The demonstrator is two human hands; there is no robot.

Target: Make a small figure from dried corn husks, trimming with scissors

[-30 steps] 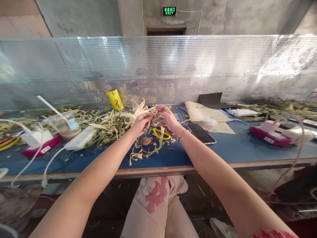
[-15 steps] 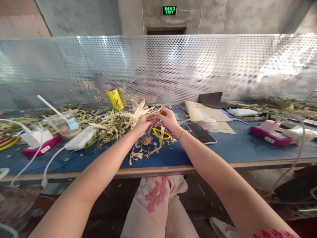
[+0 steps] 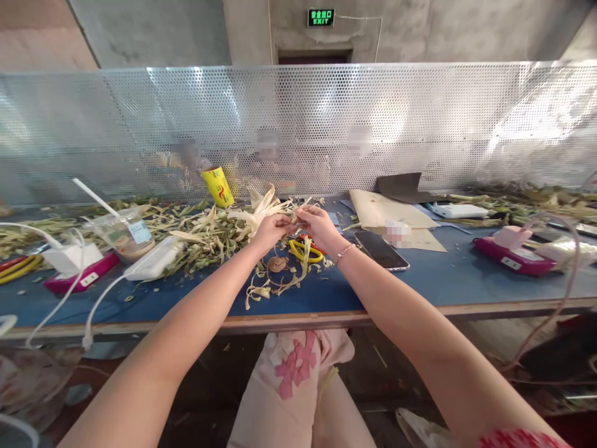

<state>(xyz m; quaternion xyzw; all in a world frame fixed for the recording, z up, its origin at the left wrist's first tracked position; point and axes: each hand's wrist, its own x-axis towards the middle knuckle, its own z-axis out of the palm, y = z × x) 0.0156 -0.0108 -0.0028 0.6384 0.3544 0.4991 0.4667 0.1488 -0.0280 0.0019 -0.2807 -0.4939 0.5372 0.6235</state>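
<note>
Both of my hands meet above the blue table, fingertips close together. My left hand (image 3: pixel 273 230) pinches a pale dried husk strip (image 3: pixel 293 214), and my right hand (image 3: pixel 317 223) pinches at the same piece from the other side. Most of the piece is hidden by my fingers. Behind and left of them lies a bunch of cream husks (image 3: pixel 262 205) on a heap of dried green leaves (image 3: pixel 209 239). Below my hands are yellow-handled pliers (image 3: pixel 298 251), a brown coil of twine or similar (image 3: pixel 277 264) and curled husk scraps (image 3: pixel 259 292).
A smartphone (image 3: pixel 380 250) lies right of my right arm, near tan card sheets (image 3: pixel 392 210). On the left stand a drink cup (image 3: pixel 130 239) with a straw, a white power bank (image 3: pixel 156 258) and a magenta power strip (image 3: pixel 84 274). A yellow can (image 3: pixel 217 186) stands before the perforated metal screen (image 3: pixel 317 112).
My fingers shift slightly around the strip, and the right fingertips draw a little lower. The whole view moves slightly; the things on the table stay put.
</note>
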